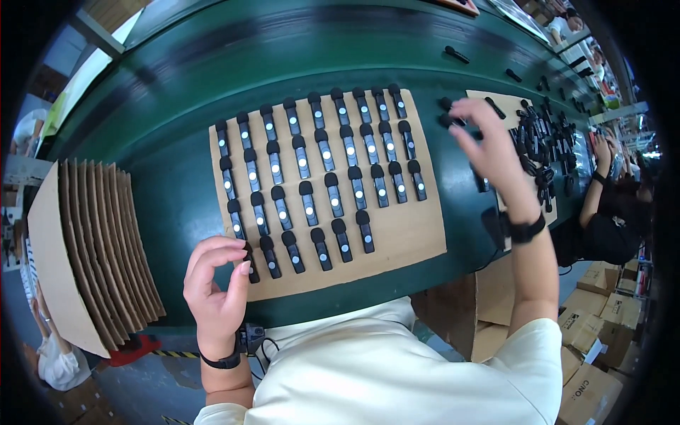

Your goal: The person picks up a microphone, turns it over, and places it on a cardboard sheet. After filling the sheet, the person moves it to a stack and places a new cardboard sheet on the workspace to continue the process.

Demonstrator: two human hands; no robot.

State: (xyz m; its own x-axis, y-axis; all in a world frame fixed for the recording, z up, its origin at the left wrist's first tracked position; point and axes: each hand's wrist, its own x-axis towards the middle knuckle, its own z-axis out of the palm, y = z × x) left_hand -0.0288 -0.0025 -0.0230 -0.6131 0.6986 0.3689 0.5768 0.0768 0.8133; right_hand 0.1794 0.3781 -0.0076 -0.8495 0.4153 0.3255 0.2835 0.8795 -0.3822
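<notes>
Small black clip-on microphones (331,195) with foam tops and pale round spots lie in rows on a flat cardboard sheet (404,237). My left hand (218,287) is at the sheet's near left corner, thumb and forefinger curved apart beside the leftmost microphone (253,269) of the nearest row. Whether the fingertips touch it, I cannot tell. Right of the sheet, my right hand (492,156) reaches over the table with fingers apart. By its fingertips are two dark foam tops (445,103), partly hidden by the hand.
A heap of similar microphones (549,145) covers another cardboard piece at the right, and a few lie singly farther back. Upright cardboard sheets (92,248) stand stacked at the left of the green table (170,198). Another person (609,205) sits at the right; cartons (588,393) stand below.
</notes>
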